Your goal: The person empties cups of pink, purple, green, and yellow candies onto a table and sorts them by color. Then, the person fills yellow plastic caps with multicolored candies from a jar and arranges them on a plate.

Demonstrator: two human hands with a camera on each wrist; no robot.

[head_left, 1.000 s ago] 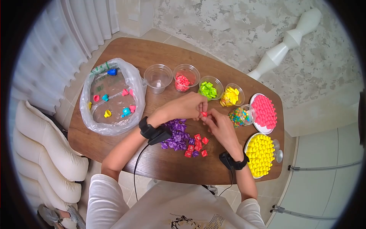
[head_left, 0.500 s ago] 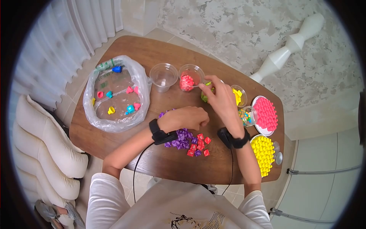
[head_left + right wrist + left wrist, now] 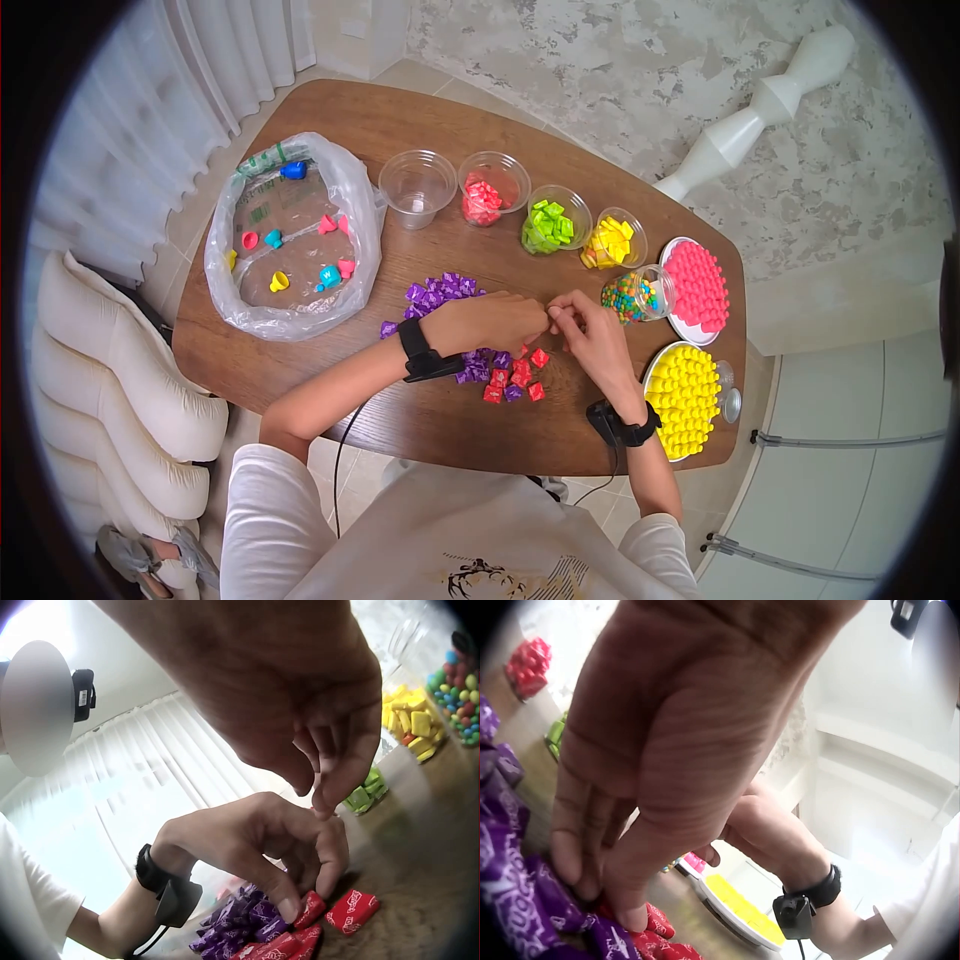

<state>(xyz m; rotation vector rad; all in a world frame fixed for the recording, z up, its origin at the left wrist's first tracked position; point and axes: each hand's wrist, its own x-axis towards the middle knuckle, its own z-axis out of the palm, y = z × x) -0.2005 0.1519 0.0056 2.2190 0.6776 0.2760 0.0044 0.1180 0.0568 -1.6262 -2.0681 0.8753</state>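
The near edge of the counter [image 3: 460,435] curves past the person's front, with a strip of bare wood between it and the wrapped candies; more wood lies between the purple candies [image 3: 440,290] and the row of cups, and the far edge runs well behind those cups. Close to the right edge sit a plate of pink pieces [image 3: 698,290] and a plate of yellow pieces [image 3: 683,400], with little space beyond them. On the left, a wide-open plastic bag [image 3: 365,250] holds small blue, pink, teal and yellow toys. Beside it stands a see-through cup [image 3: 400,195], then a cup of red candies [image 3: 482,203], one of green candies [image 3: 547,228], one of yellow candies [image 3: 610,240] and a jar of multicoloured candies [image 3: 628,297]. The left hand [image 3: 490,322] has thumb and finger around a red candy [image 3: 312,903] at the edge of the purple ones. The right hand [image 3: 597,340] is just beside it, thumb and fingertips close together; I cannot tell whether it holds anything or touches the left hand.
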